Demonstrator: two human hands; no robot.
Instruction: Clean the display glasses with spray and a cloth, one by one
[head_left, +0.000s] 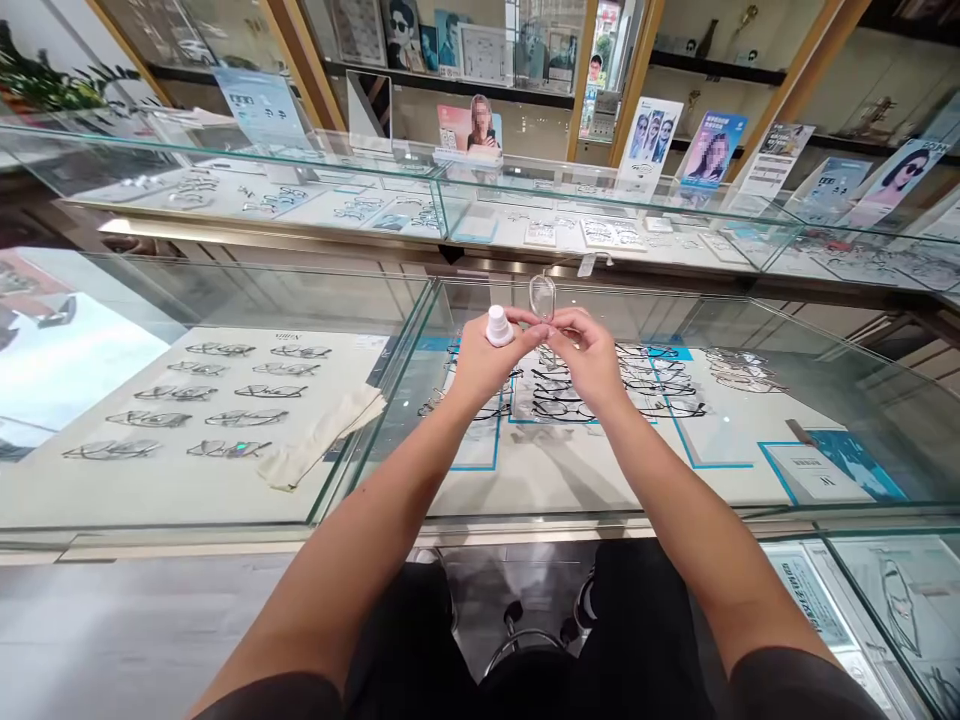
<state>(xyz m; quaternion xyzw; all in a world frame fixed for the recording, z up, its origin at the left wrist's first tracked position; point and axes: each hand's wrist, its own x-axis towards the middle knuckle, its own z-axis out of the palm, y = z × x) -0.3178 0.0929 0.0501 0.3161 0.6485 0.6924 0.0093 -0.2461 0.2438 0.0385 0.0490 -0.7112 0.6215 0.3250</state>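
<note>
Above the glass counter, my left hand (484, 362) and my right hand (589, 360) meet at the fingertips. Between them they pinch a pair of eyeglasses (543, 294), held up on edge with one lens facing me. A small tag (586, 265) hangs from its thin temple. My left hand also grips a small white bottle (499, 326); only its white top shows above the fingers, and the rest is hidden in the palm. On the glass to the left lies a crumpled cream cloth (322, 440), apart from both hands.
Beneath the glass, rows of spectacle frames (559, 408) sit under my hands, with more frames (236, 418) to the left. A second glass display case (360, 215) stands behind, topped with advertising cards (649, 140). A wheeled stool base (517, 635) is between my legs.
</note>
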